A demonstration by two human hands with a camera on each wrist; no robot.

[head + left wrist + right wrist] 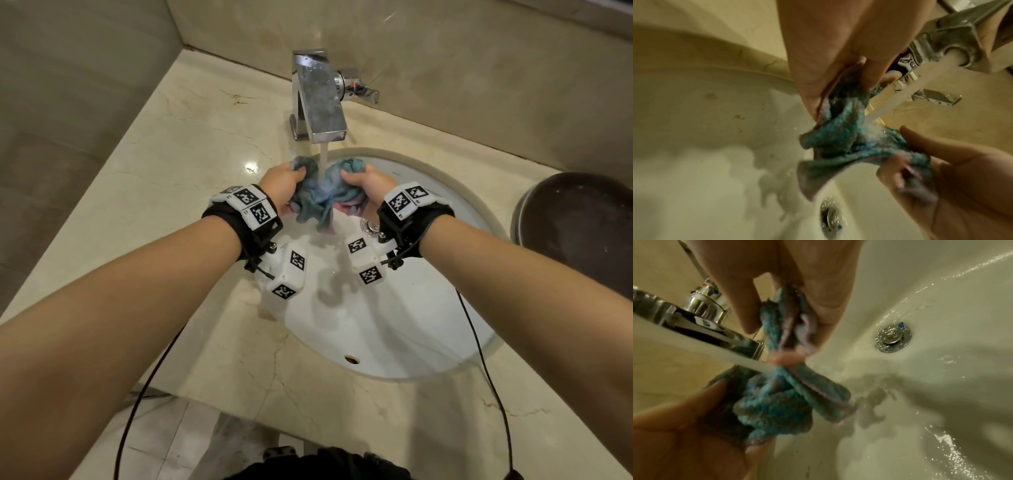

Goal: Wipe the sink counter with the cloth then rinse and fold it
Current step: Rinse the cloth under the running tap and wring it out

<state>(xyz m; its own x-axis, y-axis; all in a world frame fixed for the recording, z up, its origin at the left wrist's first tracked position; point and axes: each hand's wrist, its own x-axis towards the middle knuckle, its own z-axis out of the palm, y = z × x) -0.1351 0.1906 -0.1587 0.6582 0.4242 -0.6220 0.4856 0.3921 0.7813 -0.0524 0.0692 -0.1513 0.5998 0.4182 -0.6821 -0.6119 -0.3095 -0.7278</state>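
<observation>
Blue-green cloth (323, 192), bunched in the curled fingers of left hand (279, 186) and right hand (368, 186), is mid-rinse under the tap (320, 99); wringing, then folding, looks next.

2 hands (281, 185), 1 cloth (322, 195), 1 faucet (318, 99), 1 sink (394, 325).

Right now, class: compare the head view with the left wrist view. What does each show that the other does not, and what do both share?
Only the head view shows the dark round basin on the counter, the overflow hole and both wrist bands. Only the left wrist view shows the underside of the spout where the stream leaves it. Both show the left hand and right hand gripping the blue cloth under running water, above the drain.
</observation>
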